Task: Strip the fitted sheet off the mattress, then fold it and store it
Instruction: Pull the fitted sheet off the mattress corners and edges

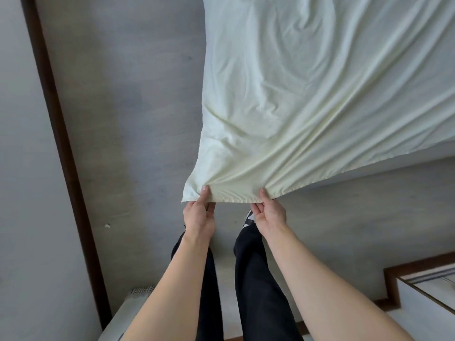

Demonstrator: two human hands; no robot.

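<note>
Both hands, left hand (199,216) and right hand (270,212), pinch the sheet (307,94) hem.

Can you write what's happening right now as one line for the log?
step: pulling sheet | left hand: pinches hem | right hand: pinches hem | sheet: stretched taut above floor

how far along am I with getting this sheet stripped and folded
Done: one end of the sheet is lifted free. In hand: left hand and right hand pinch its hem, pulling it taut. Left: freeing whatever remains out of view, then folding and storing.
</note>
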